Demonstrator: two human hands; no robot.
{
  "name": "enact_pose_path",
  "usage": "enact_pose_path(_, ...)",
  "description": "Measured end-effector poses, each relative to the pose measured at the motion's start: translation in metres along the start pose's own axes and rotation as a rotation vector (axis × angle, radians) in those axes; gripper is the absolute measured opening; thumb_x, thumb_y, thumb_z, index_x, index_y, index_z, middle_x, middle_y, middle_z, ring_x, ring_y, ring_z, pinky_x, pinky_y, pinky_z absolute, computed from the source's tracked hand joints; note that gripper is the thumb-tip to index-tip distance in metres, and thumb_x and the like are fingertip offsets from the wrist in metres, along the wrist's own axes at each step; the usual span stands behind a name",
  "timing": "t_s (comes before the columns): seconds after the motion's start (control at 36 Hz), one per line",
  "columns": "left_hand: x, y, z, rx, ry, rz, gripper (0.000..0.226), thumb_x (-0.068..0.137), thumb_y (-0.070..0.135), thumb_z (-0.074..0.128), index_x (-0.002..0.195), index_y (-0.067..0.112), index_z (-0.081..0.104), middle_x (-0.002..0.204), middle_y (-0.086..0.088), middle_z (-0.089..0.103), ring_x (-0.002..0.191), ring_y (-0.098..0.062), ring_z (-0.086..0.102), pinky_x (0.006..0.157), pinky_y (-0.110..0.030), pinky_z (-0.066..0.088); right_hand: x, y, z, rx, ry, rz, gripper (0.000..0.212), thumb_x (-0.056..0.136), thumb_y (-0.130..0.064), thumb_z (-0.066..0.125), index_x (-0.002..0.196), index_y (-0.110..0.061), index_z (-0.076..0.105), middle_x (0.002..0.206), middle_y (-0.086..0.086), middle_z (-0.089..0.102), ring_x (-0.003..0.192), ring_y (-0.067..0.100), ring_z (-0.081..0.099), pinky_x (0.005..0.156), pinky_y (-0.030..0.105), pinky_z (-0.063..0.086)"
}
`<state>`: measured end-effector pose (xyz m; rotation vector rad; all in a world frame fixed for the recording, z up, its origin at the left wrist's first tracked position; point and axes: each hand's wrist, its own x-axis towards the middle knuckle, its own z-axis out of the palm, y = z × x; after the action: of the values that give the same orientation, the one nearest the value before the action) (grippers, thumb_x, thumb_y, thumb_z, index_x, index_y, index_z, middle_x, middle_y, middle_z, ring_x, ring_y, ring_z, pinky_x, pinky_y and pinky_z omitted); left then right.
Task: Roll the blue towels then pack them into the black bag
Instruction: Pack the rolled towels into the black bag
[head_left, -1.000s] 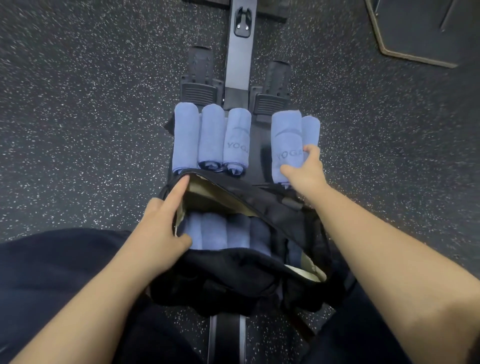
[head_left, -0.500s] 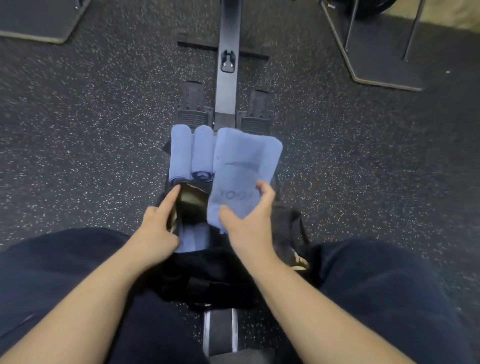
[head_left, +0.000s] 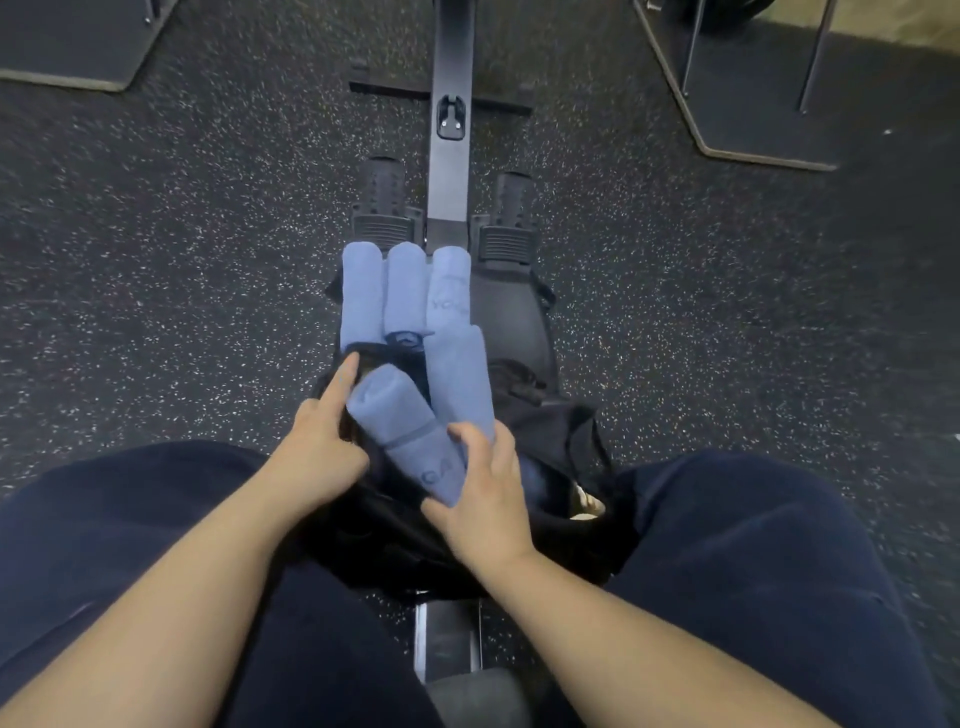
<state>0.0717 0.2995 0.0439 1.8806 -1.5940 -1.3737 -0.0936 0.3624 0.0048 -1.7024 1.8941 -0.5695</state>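
My right hand (head_left: 485, 499) grips two rolled blue towels (head_left: 410, 431) over the mouth of the black bag (head_left: 561, 447), which lies between my knees. The nearer roll slants to the upper left; the second roll (head_left: 462, 379) rises beside it. My left hand (head_left: 319, 447) holds the bag's left rim, with its forefinger stretched along the opening. Three more rolled blue towels (head_left: 402, 291) lie side by side just beyond the bag. The inside of the bag is hidden by the rolls and my hands.
I sit astride a rowing machine rail (head_left: 449, 156) with two footrests (head_left: 382, 208) ahead. Dark speckled rubber floor (head_left: 182, 286) lies on both sides. Mats with metal frame legs (head_left: 753, 78) sit at the far right and far left.
My right hand picked two rolls from the right of the row and brought them back over the bag's opening. My left hand stayed on the bag's rim.
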Motion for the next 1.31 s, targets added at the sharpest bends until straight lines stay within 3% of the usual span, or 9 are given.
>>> enact_pose_path(0.14, 0.002, -0.001, 0.001, -0.009, 0.004, 0.009, 0.105, 0.071, -0.003, 0.051, 0.143, 0.06, 0.007, 0.124, -0.005, 0.039, 0.089, -0.024, 0.059, 0.075, -0.037, 0.052, -0.016, 0.022, -0.009, -0.168, -0.166, -0.021, 0.071, 0.072, -0.033, 0.071, 0.13, -0.031, 0.031, 0.133, 0.004, 0.023, 0.116, 0.026, 0.034, 0.098, 0.034, 0.039)
enact_pose_path(0.56, -0.006, 0.007, 0.0, 0.063, -0.037, -0.005, 0.102, 0.077, -0.004, 0.052, 0.145, 0.055, 0.004, 0.115, -0.001, 0.033, 0.085, -0.015, 0.052, 0.069, -0.029, 0.042, -0.041, 0.023, -0.015, -0.194, -0.349, -0.04, 0.064, 0.072, -0.031, 0.065, 0.126, -0.033, 0.031, 0.123, -0.001, 0.026, 0.106, 0.026, 0.038, 0.089, 0.035, 0.042)
enact_pose_path(0.64, -0.006, 0.009, 0.001, 0.074, -0.047, -0.004, 0.104, 0.076, -0.006, 0.051, 0.145, 0.055, 0.003, 0.114, 0.0, 0.031, 0.083, -0.011, 0.051, 0.061, -0.022, 0.039, -0.044, 0.022, -0.019, -0.178, -0.406, -0.019, 0.065, 0.074, -0.032, 0.067, 0.128, -0.032, 0.031, 0.124, 0.0, 0.027, 0.107, 0.025, 0.038, 0.091, 0.035, 0.042)
enact_pose_path(0.78, -0.007, 0.01, 0.002, 0.096, -0.05, -0.003, 0.106, 0.075, -0.007, 0.05, 0.145, 0.055, 0.0, 0.117, -0.001, 0.029, 0.093, -0.025, 0.052, 0.067, -0.029, 0.041, -0.048, 0.022, -0.019, -0.128, -0.495, 0.033, 0.066, 0.074, -0.034, 0.069, 0.128, -0.034, 0.03, 0.126, 0.0, 0.029, 0.11, 0.024, 0.042, 0.092, 0.036, 0.044)
enact_pose_path(0.89, -0.009, 0.01, 0.001, 0.1, -0.026, 0.03, 0.103, 0.075, -0.011, 0.047, 0.148, 0.049, 0.006, 0.095, 0.008, 0.035, 0.082, -0.01, 0.049, 0.064, -0.017, 0.037, -0.046, 0.023, -0.018, -0.1, -0.457, 0.118, 0.068, 0.074, -0.033, 0.069, 0.129, -0.035, 0.03, 0.126, 0.001, 0.029, 0.111, 0.026, 0.042, 0.09, 0.034, 0.044)
enact_pose_path(0.97, -0.011, 0.012, 0.001, 0.114, -0.024, 0.034, 0.1, 0.077, -0.011, 0.046, 0.148, 0.047, 0.006, 0.09, 0.013, 0.031, 0.079, -0.002, 0.043, 0.06, -0.009, 0.031, -0.04, 0.027, -0.019, -0.072, -0.386, 0.216, 0.07, 0.073, -0.032, 0.071, 0.13, -0.035, 0.031, 0.126, 0.002, 0.03, 0.112, 0.027, 0.043, 0.091, 0.031, 0.041)
enact_pose_path(1.19, -0.012, 0.009, 0.0, 0.113, -0.045, 0.039, 0.102, 0.076, -0.01, 0.044, 0.147, 0.051, 0.005, 0.093, 0.009, 0.031, 0.081, -0.01, 0.048, 0.062, -0.016, 0.036, -0.025, 0.03, -0.015, -0.028, -0.244, 0.389, 0.069, 0.072, -0.032, 0.069, 0.128, -0.037, 0.029, 0.124, 0.002, 0.03, 0.109, 0.029, 0.047, 0.092, 0.038, 0.046)
enact_pose_path(1.31, -0.01, 0.007, 0.0, 0.107, -0.044, 0.041, 0.101, 0.076, -0.01, 0.043, 0.146, 0.053, 0.006, 0.092, 0.01, 0.03, 0.08, -0.012, 0.05, 0.062, -0.017, 0.036, -0.021, 0.026, -0.004, -0.055, -0.215, 0.407, 0.067, 0.074, -0.033, 0.068, 0.128, -0.036, 0.029, 0.124, 0.003, 0.03, 0.109, 0.03, 0.046, 0.087, 0.034, 0.044)
